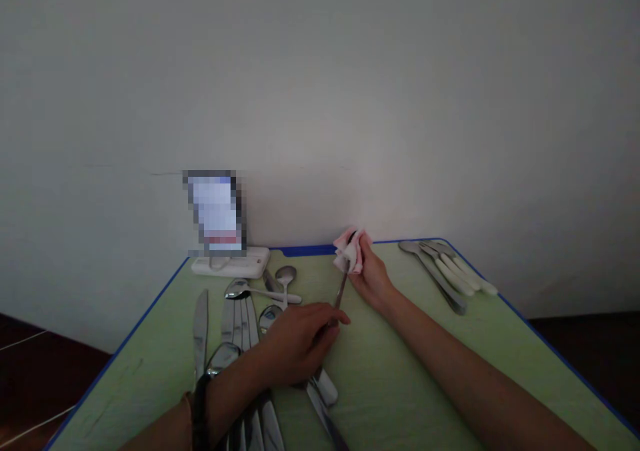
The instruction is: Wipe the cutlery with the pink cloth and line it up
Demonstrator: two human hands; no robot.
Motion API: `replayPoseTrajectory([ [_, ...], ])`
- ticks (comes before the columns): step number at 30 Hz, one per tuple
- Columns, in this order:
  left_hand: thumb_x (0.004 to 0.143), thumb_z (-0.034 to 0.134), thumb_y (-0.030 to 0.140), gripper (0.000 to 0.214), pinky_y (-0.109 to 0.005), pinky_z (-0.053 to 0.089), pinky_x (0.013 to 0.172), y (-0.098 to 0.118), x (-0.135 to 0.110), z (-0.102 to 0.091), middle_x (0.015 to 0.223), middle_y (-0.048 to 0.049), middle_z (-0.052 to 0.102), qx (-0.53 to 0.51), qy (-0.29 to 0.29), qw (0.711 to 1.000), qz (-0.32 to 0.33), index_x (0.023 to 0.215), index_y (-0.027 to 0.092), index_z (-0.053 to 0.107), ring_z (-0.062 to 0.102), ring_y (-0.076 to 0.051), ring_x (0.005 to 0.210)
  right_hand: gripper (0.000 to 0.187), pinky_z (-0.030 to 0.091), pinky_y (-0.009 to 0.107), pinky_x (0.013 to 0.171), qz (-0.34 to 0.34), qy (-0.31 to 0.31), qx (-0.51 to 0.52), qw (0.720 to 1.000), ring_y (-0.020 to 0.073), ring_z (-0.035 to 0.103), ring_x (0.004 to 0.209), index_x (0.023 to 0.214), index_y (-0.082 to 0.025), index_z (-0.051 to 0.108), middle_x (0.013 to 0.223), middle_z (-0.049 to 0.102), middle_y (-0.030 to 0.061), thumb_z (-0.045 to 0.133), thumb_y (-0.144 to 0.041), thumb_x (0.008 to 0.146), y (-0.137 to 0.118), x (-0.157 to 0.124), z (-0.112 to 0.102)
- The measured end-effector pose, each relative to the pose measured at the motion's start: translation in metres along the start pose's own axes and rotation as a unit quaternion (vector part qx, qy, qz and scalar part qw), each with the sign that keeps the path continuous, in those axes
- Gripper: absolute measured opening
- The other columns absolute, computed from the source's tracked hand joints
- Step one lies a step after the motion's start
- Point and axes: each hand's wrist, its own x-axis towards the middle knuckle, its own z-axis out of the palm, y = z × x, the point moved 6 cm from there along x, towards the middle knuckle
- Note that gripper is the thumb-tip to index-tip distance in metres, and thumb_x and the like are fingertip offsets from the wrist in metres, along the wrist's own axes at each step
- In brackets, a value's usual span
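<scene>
My left hand (pixel 305 341) is closed around the lower handle of a metal spoon (pixel 341 289), which tilts up and away from me. Around the spoon's far end my right hand (pixel 373 277) pinches a pink and white cloth (pixel 350 254); a dark rounded edge shows among the folds, and most of the spoon's head is hidden. Beneath my left forearm lies a spread of loose cutlery: a table knife (pixel 201 327), a shiny spoon (pixel 237 289), a small spoon (pixel 285 275) and several long handles (pixel 240 321), partly covered by the arm.
A phone (pixel 217 211), blurred out, leans on a white stand (pixel 230 264) at the back left. At the back right lie a long spoon (pixel 435 274) and several pale-handled utensils (pixel 463 274). The green table (pixel 390 384) has a blue edge and meets a wall (pixel 320 104).
</scene>
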Motion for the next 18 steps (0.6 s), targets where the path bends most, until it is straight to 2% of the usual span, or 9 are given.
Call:
replayPoseTrajectory([
  [2, 0.088, 0.038, 0.021, 0.026, -0.025, 0.042, 0.076, 0.001, -0.001, 0.002, 0.098, -0.0036, 0.065, -0.003, -0.012, 1.0, 0.022, 0.106, 0.021, 0.057, 0.059, -0.016, 0.088, 0.027, 0.046, 0.023, 0.055, 0.008, -0.019, -0.039, 0.999, 0.0108, 0.057, 0.056, 0.079, -0.018, 0.061, 0.063, 0.063, -0.002, 0.065, -0.044, 0.071, 0.001, -0.002, 0.001],
  [5, 0.089, 0.036, 0.02, 0.027, -0.027, 0.043, 0.078, 0.0, -0.001, 0.003, 0.098, -0.0047, 0.064, 0.001, -0.012, 1.0, 0.013, 0.107, 0.02, 0.056, 0.059, -0.017, 0.09, 0.03, 0.044, 0.023, 0.05, 0.029, -0.054, -0.109, 0.992, 0.0108, 0.055, 0.052, 0.078, -0.015, 0.062, 0.06, 0.063, 0.0, 0.065, -0.044, 0.071, 0.003, -0.007, 0.005],
  [11, 0.089, 0.035, 0.021, 0.027, -0.027, 0.043, 0.077, 0.001, 0.0, 0.0, 0.097, -0.0056, 0.063, -0.006, 0.012, 1.0, -0.005, 0.108, 0.019, 0.056, 0.058, -0.017, 0.089, 0.033, 0.042, 0.022, 0.047, 0.032, -0.085, -0.145, 0.985, 0.0118, 0.056, 0.051, 0.075, -0.014, 0.062, 0.058, 0.063, 0.0015, 0.064, -0.047, 0.07, 0.003, -0.013, 0.011],
  [14, 0.086, 0.04, 0.02, 0.024, -0.025, 0.043, 0.072, 0.001, 0.001, -0.001, 0.087, -0.0045, 0.063, -0.017, 0.018, 1.0, -0.001, 0.099, 0.019, 0.06, 0.058, -0.016, 0.08, 0.036, 0.042, 0.023, 0.048, 0.025, -0.078, -0.155, 0.984, 0.0126, 0.057, 0.052, 0.077, -0.014, 0.062, 0.06, 0.064, 0.0015, 0.063, -0.049, 0.07, 0.004, -0.012, 0.01],
  [18, 0.083, 0.04, 0.016, 0.022, -0.023, 0.04, 0.066, 0.003, -0.001, -0.006, 0.072, -0.0031, 0.06, -0.048, 0.049, 0.997, 0.027, 0.083, 0.017, 0.062, 0.056, -0.014, 0.069, 0.035, 0.044, 0.025, 0.054, -0.034, -0.021, -0.124, 0.991, 0.0133, 0.058, 0.058, 0.081, -0.016, 0.061, 0.065, 0.065, 0.001, 0.063, -0.05, 0.07, 0.0, -0.007, 0.002],
])
